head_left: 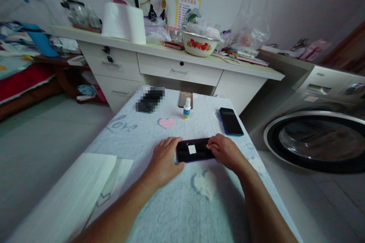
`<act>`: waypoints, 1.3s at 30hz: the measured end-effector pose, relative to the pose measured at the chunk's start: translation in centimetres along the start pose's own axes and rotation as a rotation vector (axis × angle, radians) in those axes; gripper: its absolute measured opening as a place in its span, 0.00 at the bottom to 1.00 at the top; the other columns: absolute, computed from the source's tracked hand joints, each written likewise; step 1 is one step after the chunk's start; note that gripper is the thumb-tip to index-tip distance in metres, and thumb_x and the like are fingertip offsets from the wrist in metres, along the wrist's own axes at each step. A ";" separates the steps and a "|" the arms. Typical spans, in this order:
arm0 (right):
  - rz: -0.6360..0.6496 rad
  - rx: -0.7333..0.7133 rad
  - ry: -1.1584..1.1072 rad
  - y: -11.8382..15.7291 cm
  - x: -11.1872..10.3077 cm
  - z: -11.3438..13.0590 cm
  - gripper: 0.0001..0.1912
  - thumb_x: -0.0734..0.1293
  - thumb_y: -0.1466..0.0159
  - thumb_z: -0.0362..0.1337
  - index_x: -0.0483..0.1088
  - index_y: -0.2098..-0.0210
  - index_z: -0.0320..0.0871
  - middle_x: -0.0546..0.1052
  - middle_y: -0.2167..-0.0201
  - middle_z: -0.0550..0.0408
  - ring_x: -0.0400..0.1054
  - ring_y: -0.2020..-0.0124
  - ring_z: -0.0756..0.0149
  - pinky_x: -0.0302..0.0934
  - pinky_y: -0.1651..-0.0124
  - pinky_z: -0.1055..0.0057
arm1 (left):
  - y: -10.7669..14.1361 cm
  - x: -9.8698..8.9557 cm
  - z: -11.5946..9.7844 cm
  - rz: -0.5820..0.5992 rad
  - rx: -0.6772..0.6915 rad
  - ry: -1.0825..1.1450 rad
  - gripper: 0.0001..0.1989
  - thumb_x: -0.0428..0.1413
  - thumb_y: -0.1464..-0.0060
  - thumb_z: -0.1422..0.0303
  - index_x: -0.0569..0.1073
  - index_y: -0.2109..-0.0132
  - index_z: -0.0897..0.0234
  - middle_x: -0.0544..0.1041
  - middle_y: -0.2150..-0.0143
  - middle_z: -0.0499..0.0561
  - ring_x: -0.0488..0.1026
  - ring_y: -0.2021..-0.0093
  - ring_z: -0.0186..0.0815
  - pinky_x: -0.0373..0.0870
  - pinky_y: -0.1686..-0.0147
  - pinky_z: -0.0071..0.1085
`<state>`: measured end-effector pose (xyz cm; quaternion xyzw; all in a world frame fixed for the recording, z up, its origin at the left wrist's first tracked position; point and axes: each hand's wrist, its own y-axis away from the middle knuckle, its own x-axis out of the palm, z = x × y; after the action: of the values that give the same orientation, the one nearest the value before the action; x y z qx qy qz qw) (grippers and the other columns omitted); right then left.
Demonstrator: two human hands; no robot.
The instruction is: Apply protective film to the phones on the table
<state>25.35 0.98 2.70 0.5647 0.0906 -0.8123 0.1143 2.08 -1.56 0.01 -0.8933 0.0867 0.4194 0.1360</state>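
A dark smartphone (185, 155) lies crosswise on the cloth-covered table, its glossy face up, with a small bright white square (192, 149) on it. My left hand (168, 155) grips the phone's left end between thumb and fingers. Over its right end, my right hand (224, 149) is closed, the fingertips pinched together against the glossy face. Whatever those fingertips hold, if anything, is too small to make out. Beyond the phone stands a small white spray bottle (186, 109) with a blue and yellow label.
Another phone with a blue edge (231, 122) lies at the right. Behind the bottle rests a brownish phone-shaped item (186, 100); a blurred-out dark object (150, 100) is at far left. White papers (85, 182) cover the near left. A desk (179, 72) and washing machine (327, 95) border the table.
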 end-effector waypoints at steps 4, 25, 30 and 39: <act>-0.001 0.016 0.012 0.1 -0.3 -0.7 0.08 0.61 0.39 0.31 0.73 0.68 0.41 0.71 0.70 0.54 0.64 0.69 0.70 0.52 0.65 0.75 | 0.0 -0.1 -0.1 0.001 -0.006 0.009 0.28 0.57 0.59 0.72 0.63 0.47 0.59 0.69 0.49 0.52 0.65 0.48 0.44 0.61 0.48 0.41; -0.015 0.011 -0.011 0.1 0.2 0.1 0.07 0.61 0.39 0.31 0.71 0.68 0.42 0.70 0.69 0.54 0.63 0.68 0.70 0.51 0.65 0.74 | 0.0 0.0 -0.1 -0.005 -0.005 -0.003 0.28 0.57 0.58 0.72 0.63 0.47 0.59 0.69 0.49 0.52 0.64 0.48 0.45 0.60 0.48 0.41; 0.022 -0.069 -0.072 0.1 0.8 1.9 0.06 0.61 0.39 0.30 0.71 0.67 0.41 0.70 0.69 0.55 0.63 0.68 0.70 0.53 0.64 0.75 | -0.1 0.0 0.0 0.001 -0.001 -0.011 0.28 0.57 0.59 0.72 0.63 0.47 0.61 0.69 0.50 0.52 0.64 0.49 0.44 0.61 0.49 0.41; 0.021 -0.136 -0.103 -0.2 1.9 3.1 0.08 0.61 0.40 0.29 0.72 0.66 0.42 0.70 0.66 0.54 0.64 0.66 0.70 0.55 0.62 0.75 | -0.2 0.1 0.1 0.009 -0.009 -0.004 0.28 0.57 0.59 0.71 0.63 0.47 0.59 0.69 0.49 0.52 0.64 0.49 0.45 0.60 0.48 0.41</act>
<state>21.92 0.19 1.99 0.5142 0.1336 -0.8309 0.1655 2.16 -1.32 -0.06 -0.8926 0.0886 0.4224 0.1302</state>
